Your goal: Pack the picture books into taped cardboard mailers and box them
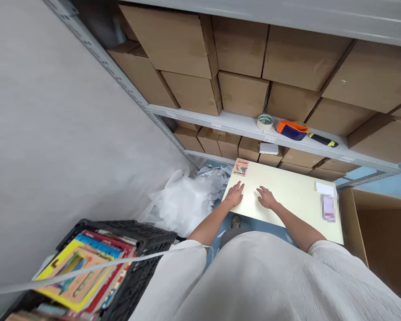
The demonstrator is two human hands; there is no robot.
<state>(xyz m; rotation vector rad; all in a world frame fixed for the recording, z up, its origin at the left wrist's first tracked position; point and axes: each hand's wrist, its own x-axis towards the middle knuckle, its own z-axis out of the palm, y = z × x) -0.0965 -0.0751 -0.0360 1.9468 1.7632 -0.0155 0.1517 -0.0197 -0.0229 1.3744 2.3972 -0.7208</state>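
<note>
My left hand (235, 194) rests on the left part of a cream-coloured board (284, 191), fingers stretched out and nothing held. Just beyond it, in the board's far left corner, lies a small pink booklet or card (240, 167) with a printed picture. Over the middle of the same board is my right hand (266, 197), its fingers apart and holding nothing. Whether its fingertips touch the surface I cannot tell. Toward the board's right end lie a white slip (325, 188) and a blurred-out purple item (329, 207).
Metal shelving (234, 124) with cardboard boxes (243, 93) stands ahead; its ledge bears a tape roll (265, 121), an orange-and-blue tape dispenser (292, 129) and a cutter knife (323, 140). A black crate (143, 249) of books is at left, white wrapping (187, 196) behind it, an open carton (357, 223) at right.
</note>
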